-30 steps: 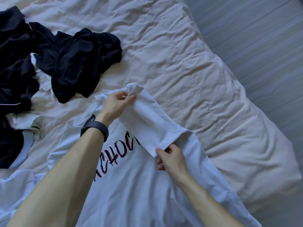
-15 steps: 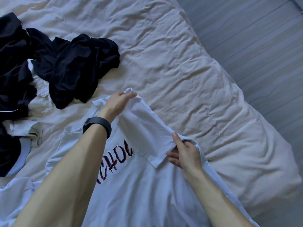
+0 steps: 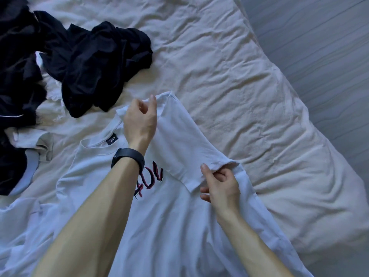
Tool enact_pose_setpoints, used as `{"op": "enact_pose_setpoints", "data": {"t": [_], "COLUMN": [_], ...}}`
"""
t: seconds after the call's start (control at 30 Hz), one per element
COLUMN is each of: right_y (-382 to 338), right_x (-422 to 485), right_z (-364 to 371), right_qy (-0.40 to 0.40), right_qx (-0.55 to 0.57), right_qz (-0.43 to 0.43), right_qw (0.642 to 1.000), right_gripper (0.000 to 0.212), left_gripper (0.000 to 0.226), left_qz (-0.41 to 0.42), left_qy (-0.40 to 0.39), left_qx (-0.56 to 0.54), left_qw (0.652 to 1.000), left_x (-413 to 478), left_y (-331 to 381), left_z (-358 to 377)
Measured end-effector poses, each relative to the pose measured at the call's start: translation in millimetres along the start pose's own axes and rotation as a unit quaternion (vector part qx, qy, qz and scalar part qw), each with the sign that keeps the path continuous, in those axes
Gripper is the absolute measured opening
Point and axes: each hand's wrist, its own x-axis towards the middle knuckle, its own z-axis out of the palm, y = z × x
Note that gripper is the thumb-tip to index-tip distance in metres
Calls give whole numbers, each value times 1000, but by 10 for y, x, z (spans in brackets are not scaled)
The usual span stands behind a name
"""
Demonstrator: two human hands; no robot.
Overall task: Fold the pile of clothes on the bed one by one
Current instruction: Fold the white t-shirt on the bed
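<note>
A white T-shirt (image 3: 165, 220) with red and black lettering lies front up on the bed. Its right sleeve (image 3: 183, 140) is folded diagonally over the chest. My left hand (image 3: 139, 120), with a black band on its wrist, is at the shoulder end of the fold; thumb and curled fingers pinch the fabric edge there. My right hand (image 3: 220, 183) pinches the sleeve hem at the lower end, thumb on top and fingers curled beneath. My left forearm hides part of the lettering.
A heap of black clothes (image 3: 95, 62) lies at the upper left, with more dark garments and a grey-blue piece (image 3: 30, 166) along the left edge. The cream bed sheet (image 3: 239, 92) stretches right to the bed's edge; a grey floor (image 3: 323, 47) lies beyond.
The folded sleeve has shifted slightly right. My right hand went from flat fingers at the hem to a pinch on it. My left hand's fingers have loosened at the shoulder.
</note>
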Motion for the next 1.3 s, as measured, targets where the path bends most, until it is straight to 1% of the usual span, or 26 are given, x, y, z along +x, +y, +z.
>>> {"op": "enact_pose_setpoints", "data": {"t": [0.03,0.1,0.17,0.2,0.27,0.37,0.43,0.47,0.53,0.57,0.6,0.63,0.67,0.7,0.73,0.8,0.83,0.87,0.9,0.97,1.03,1.13,1.17,1.2,1.23,1.3], "right_y": [26,95,184,217,251,260,227,189,90,49,-12,-68,-104,-113,-135,-162,-189,-218,-229,-204,-122,184,261,327,395,518], "right_x": [-47,-112,-121,-111,-104,-144,-162,-158,-114,-80,-67,-46,9,149,336,796,992,1129,1199,1124,921,744,698,636,538,287], "right_z": [28,89,135,150,165,149,91,42,-52,-72,-59,-16,50,123,181,173,144,120,99,109,118,-152,-291,-428,-574,-930], "right_qy": [-5,-27,-41,-39,-34,-43,-59,-80,-101,-80,-48,-21,-7,-5,-6,-10,-14,-20,-21,-3,2,-40,-39,-28,-15,13], "right_qx": [-30,-72,-109,-124,-138,-168,-243,-312,-467,-523,-541,-520,-487,-484,-510,-603,-632,-650,-659,-658,-637,-647,-656,-661,-658,-625], "right_qz": [8,27,33,30,15,9,15,11,-52,-130,-239,-368,-488,-570,-616,-628,-629,-630,-630,-627,-646,-660,-649,-631,-610,-579], "right_qw": [1000,997,993,991,990,985,968,947,877,839,805,771,724,664,601,492,452,424,410,417,420,380,382,405,442,524], "right_gripper": [32,32,25,19,11,13,19,25,38,40,37,28,19,19,31,56,63,66,68,71,72,68,68,68,69,71], "left_gripper": [35,27,30,34,42,42,40,44,56,54,49,43,38,35,37,55,66,71,73,72,68,65,66,66,66,66], "left_qz": [-27,-73,-81,-75,-45,-9,4,13,69,119,177,231,266,282,279,238,224,221,227,237,228,192,184,172,145,45], "left_qy": [-8,-100,-197,-217,-202,-149,-154,-149,-76,-27,5,22,37,43,34,-43,-81,-108,-124,-120,-83,-43,-42,-40,-34,-13], "left_qx": [-4,-6,-25,-36,-30,48,133,169,205,207,205,206,211,219,230,262,282,298,307,308,277,218,212,208,201,165], "left_qw": [1000,992,977,973,978,988,979,974,973,971,963,951,940,933,932,934,929,923,916,914,930,956,959,962,968,985], "left_x": [-99,-283,-378,-391,-372,-276,-244,-235,-250,-282,-345,-434,-535,-628,-714,-798,-780,-741,-709,-687,-823,-1384,-1644,-1915,-2206,-2802], "left_y": [-160,-483,-696,-725,-716,-754,-794,-798,-760,-712,-663,-641,-641,-690,-754,-890,-966,-1031,-1079,-1139,-1136,-1308,-1429,-1579,-1766,-2169], "left_z": [-57,-151,-234,-278,-350,-394,-381,-358,-276,-223,-161,-85,1,104,200,355,415,455,479,503,452,295,242,184,124,-18]}}
